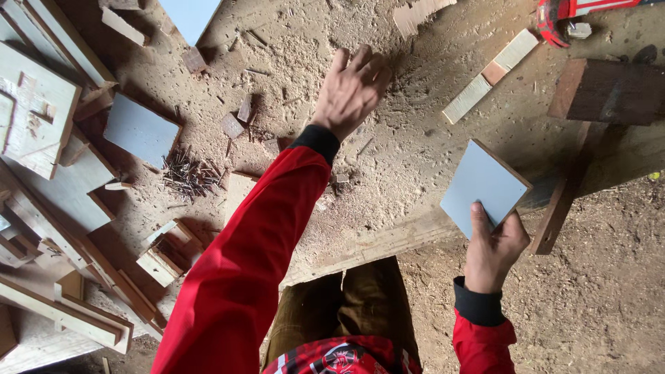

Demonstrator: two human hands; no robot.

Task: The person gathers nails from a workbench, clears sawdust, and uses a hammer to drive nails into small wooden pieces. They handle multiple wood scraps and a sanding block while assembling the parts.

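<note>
My left hand [351, 90] reaches out over the sawdust-covered workbench [388, 159], palm down, fingers loosely together, holding nothing. My right hand [493, 251] grips a small square board with a pale grey-blue face [483, 185] by its near corner, holding it just past the bench's front edge. Both arms wear red sleeves with black cuffs.
A second grey-blue square panel [140, 129] lies at left beside a heap of nails [185, 173]. Wood offcuts and strips [490, 75] are scattered around, with stacked timber [41, 173] at far left. A red power tool [568, 17] and a dark wood block [606, 90] sit at the top right.
</note>
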